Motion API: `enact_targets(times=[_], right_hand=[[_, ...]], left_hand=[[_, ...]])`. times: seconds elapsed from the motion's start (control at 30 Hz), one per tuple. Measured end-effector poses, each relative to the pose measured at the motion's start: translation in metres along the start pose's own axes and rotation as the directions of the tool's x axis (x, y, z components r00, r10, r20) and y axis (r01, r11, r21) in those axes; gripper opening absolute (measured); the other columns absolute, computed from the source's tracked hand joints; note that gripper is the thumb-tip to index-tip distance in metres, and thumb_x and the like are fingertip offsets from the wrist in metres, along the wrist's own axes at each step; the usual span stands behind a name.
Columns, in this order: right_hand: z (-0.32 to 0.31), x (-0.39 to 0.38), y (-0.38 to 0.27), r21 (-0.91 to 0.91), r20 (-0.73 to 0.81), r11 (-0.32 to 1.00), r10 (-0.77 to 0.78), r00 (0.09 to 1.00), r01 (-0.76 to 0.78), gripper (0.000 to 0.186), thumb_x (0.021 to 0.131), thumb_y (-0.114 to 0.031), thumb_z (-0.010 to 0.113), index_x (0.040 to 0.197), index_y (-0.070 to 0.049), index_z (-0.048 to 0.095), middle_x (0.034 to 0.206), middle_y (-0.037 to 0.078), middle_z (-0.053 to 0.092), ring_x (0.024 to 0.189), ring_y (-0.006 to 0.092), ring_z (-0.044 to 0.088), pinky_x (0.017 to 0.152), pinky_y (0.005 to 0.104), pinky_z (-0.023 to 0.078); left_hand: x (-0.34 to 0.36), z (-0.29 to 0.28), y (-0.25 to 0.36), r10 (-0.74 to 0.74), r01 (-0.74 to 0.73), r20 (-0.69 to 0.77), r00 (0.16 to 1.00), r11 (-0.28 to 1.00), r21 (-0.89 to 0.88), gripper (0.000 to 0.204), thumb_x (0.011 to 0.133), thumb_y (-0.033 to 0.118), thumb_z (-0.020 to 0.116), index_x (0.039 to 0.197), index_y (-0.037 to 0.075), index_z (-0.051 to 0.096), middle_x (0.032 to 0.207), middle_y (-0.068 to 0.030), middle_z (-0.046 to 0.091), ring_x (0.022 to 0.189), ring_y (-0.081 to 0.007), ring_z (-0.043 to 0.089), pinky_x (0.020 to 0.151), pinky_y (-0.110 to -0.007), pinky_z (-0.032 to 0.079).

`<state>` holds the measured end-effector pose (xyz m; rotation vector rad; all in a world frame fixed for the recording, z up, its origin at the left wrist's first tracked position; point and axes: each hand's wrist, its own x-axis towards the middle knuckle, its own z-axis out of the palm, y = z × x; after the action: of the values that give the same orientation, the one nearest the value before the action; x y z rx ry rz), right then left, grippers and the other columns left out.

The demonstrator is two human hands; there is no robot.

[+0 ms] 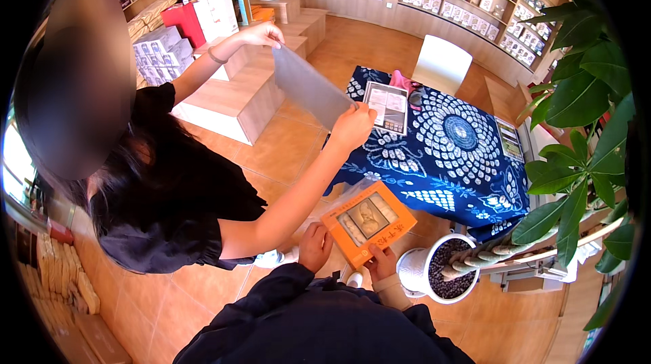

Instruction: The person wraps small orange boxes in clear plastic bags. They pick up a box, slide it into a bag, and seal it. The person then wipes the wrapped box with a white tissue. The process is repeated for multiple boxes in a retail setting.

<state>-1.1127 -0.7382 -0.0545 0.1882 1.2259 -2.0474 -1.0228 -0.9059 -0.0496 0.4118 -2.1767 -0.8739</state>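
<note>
Hands of the wearer, two in number, meet at a flat orange cardboard box with a pale picture panel on its lid (369, 222), held level in front of the chest above the tan tiled floor (285, 143). The left hand (315, 245) curls its fingers round the box's near left corner; the right hand (383, 261) pinches the near right edge from below, thumb on top. Both forearms, in dark sleeves, enter from the lower edge with elbows bent close to the body.

Just above the box, a second person in a black top stands to the left and stretches a translucent grey plastic sheet (306, 87) between two raised hands, one hand (352, 126) gripping its lower corner, the other hand (263, 33) its upper corner; the sheet hangs clear of the box.

To the right, one table draped in a blue-and-white patterned cloth (454, 147) has its near edge close beside the box; one white pot filled with dark pebbles (437, 267) stands just right of the right hand, bearing a large-leaved green plant (576, 140). Open floor runs between the table and the pale wooden stepped platform (244, 89) at upper left.
</note>
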Motion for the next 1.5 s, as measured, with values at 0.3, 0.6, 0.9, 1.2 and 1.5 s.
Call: enact_targets(times=[0.3,0.6,0.9,1.2,1.5], right_hand=[[0.01,-0.001,0.008,0.005,0.06,0.997,-0.083,0.995,0.083,0.039,0.079,-0.007,0.061,0.112,-0.001,0.041,0.104,0.013,0.054,0.093,0.0248,0.058,0.072,0.0385,0.054],[-0.034,-0.014,-0.005,0.021,0.429,0.997,0.055,0.902,-0.071,0.049,0.08,-0.013,0.057,0.124,-0.001,0.04,0.118,0.012,0.051,0.114,0.0262,0.046,0.098,0.0419,0.035],[-0.073,0.005,-0.04,-0.106,0.153,0.994,0.02,0.988,-0.003,0.05,0.089,-0.036,0.046,0.126,-0.003,0.041,0.122,0.008,0.049,0.113,0.0201,0.045,0.096,0.0353,0.035],[-0.115,0.03,-0.023,-0.374,-0.019,0.906,-0.223,0.975,0.2,0.033,0.087,-0.031,0.053,0.108,-0.006,0.055,0.102,0.006,0.057,0.092,0.0138,0.055,0.079,0.0268,0.046],[-0.154,-0.004,-0.013,-0.492,-0.312,0.854,-0.353,0.882,0.168,0.045,0.086,-0.04,0.053,0.115,-0.007,0.055,0.113,0.004,0.056,0.105,0.0133,0.049,0.093,0.029,0.037]], left_hand=[[-0.014,0.025,-0.002,-0.733,0.62,0.278,0.621,0.243,-0.746,0.012,0.088,0.016,0.053,0.089,0.006,0.047,0.085,-0.0054,0.051,0.076,-0.0162,0.056,0.07,-0.03,0.048],[-0.004,0.005,-0.036,-0.697,0.678,0.431,0.573,0.108,-0.727,0.015,0.085,0.014,0.057,0.079,0.009,0.045,0.079,-0.0033,0.052,0.071,-0.0134,0.055,0.066,-0.029,0.048],[-0.008,-0.011,-0.04,-0.55,0.778,0.603,0.577,0.147,-0.61,0.017,0.083,0.014,0.061,0.076,0.009,0.046,0.074,-0.0004,0.051,0.068,-0.0107,0.052,0.065,-0.026,0.046],[0.009,0.013,-0.021,-0.387,0.884,0.799,0.46,0.289,-0.369,0.018,0.08,0.017,0.063,0.074,0.009,0.048,0.067,0.0009,0.046,0.061,-0.0086,0.046,0.054,-0.023,0.042],[0.028,0.045,0.019,-0.16,0.991,0.986,0.044,0.132,-0.023,0.019,0.085,0.012,0.055,0.097,-0.002,0.051,0.092,-0.0121,0.056,0.081,-0.0221,0.055,0.072,-0.034,0.047]])
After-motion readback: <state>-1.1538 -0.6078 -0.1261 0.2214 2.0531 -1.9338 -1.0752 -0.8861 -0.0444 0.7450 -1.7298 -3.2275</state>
